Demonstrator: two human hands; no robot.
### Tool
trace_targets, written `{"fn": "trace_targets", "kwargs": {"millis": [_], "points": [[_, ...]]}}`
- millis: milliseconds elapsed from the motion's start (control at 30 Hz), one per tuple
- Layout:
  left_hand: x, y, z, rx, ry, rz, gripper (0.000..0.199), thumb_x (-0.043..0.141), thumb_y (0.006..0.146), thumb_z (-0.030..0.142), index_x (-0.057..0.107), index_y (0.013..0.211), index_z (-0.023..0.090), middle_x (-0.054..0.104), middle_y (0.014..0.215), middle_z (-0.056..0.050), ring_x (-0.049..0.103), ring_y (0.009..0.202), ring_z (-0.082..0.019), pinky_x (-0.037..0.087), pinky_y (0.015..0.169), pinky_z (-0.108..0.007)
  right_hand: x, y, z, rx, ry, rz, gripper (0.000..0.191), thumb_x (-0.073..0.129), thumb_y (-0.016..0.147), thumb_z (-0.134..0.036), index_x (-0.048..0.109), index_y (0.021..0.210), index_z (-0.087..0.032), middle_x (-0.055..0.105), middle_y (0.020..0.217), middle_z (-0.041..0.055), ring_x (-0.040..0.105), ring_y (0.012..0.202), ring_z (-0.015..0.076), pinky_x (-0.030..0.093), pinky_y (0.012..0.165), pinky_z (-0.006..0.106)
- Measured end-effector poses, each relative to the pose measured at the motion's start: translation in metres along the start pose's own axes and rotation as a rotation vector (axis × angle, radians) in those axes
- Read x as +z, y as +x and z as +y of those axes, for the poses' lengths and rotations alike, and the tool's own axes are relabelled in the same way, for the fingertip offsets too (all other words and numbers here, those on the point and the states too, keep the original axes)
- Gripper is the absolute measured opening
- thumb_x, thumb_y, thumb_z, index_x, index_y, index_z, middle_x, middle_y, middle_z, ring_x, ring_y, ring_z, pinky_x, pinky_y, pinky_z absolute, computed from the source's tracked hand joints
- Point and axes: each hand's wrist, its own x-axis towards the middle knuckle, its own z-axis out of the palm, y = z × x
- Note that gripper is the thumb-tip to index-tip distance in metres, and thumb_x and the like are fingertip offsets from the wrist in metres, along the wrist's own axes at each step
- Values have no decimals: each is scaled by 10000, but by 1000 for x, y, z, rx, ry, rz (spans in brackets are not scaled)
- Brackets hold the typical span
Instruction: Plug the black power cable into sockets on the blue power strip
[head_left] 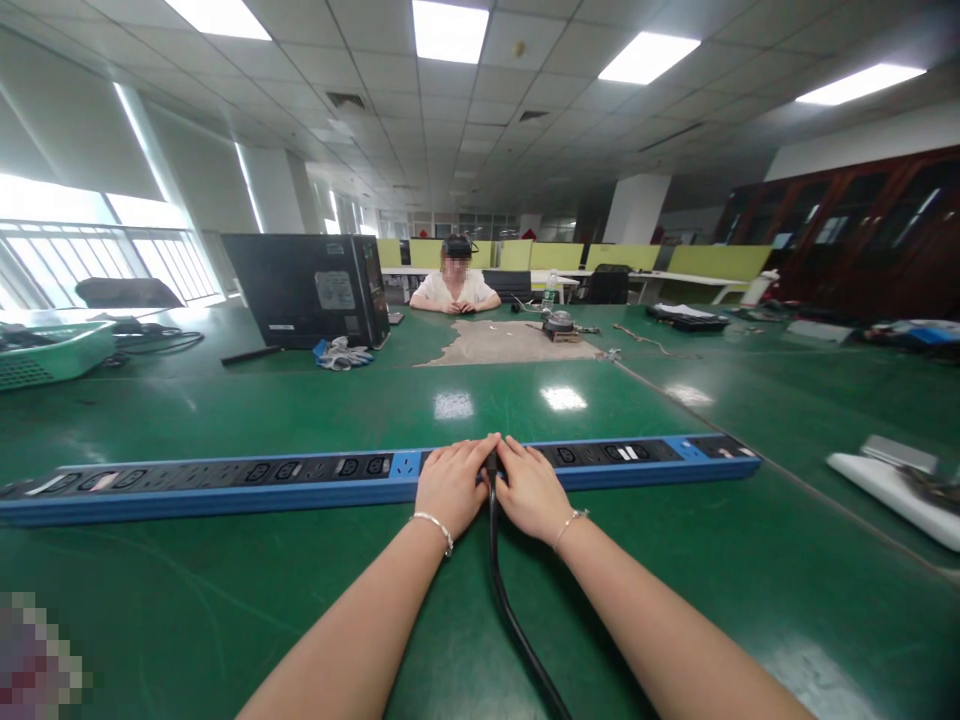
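Note:
A long blue power strip [315,494] with rows of black sockets lies across the green table in front of me. At its middle, a black plug [492,464] stands at the sockets, with a thick black cable [498,575] running from it toward me. My left hand [452,487] is closed against the plug's left side, its fingers over the strip. From the right, my right hand [534,490] closes on the same plug, fingertips meeting the left ones. Between the hands most of the plug is hidden, so I cannot tell how deep it sits.
A black computer case [307,290] stands at the back left, with gloves [342,354] beside it. A green basket [56,352] is at far left. Across the table sits a person [455,285]. Toward the right lie a white device [892,492] and a black tray [686,318].

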Motion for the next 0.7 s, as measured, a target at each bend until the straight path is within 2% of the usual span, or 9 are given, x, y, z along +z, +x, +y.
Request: {"fn": "trace_targets", "kwargs": {"millis": [167, 433, 700], "points": [[0, 4, -1, -5, -26, 2, 366, 481, 849, 354, 498, 1214, 328, 647, 1108, 2, 568, 1013, -183, 403, 904, -362, -2, -19, 16, -115, 1, -16, 578, 413, 828, -332, 337, 1375, -163, 402, 1398, 50, 274, 1319, 212, 229, 1069, 400], [-4, 10, 8, -97, -8, -33, 317, 482, 847, 290, 553, 1155, 316, 662, 1072, -2, 583, 983, -168, 406, 900, -337, 7, -24, 18, -111, -26, 93, 589, 450, 751, -187, 400, 1337, -166, 436, 1373, 49, 308, 1298, 198, 216, 1077, 398], [-6, 10, 8, -61, -43, -60, 352, 493, 840, 308, 542, 1187, 281, 658, 1091, -19, 586, 988, -168, 423, 893, -312, 10, -24, 19, -121, -34, 130, 566, 415, 765, -129, 416, 1327, -193, 462, 1354, 30, 330, 1283, 167, 226, 1073, 370]]}}
